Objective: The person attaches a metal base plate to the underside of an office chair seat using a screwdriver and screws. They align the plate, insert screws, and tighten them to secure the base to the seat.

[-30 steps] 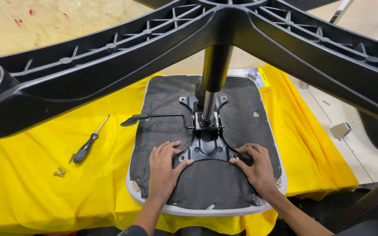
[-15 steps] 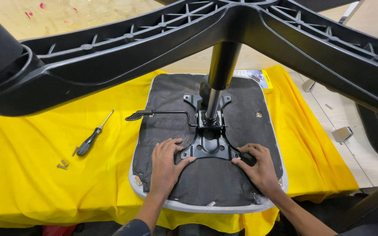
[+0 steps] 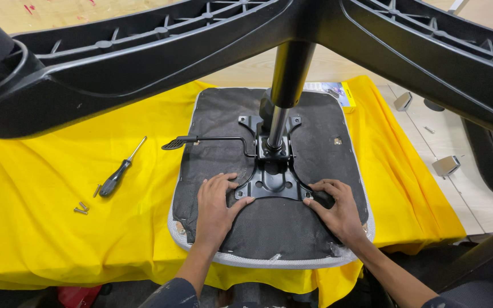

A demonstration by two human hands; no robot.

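While an upturned office chair seat (image 3: 269, 228) lies underside-up on a yellow cloth (image 3: 41, 239), a person's left hand (image 3: 215, 208) and right hand (image 3: 338, 214) press flat on its black fabric, fingers spread and gripping nothing, either side of the black metal mounting plate (image 3: 270, 179); the left thumb touches the plate's near-left corner, the right fingertips its near-right corner. From the plate a gas-lift column (image 3: 283, 97) rises to the black star base (image 3: 144, 63) filling the top of the view, and a height lever (image 3: 201, 140) juts left. A black-handled screwdriver (image 3: 120, 174) and loose screws (image 3: 81, 208) lie on the cloth well left of the seat
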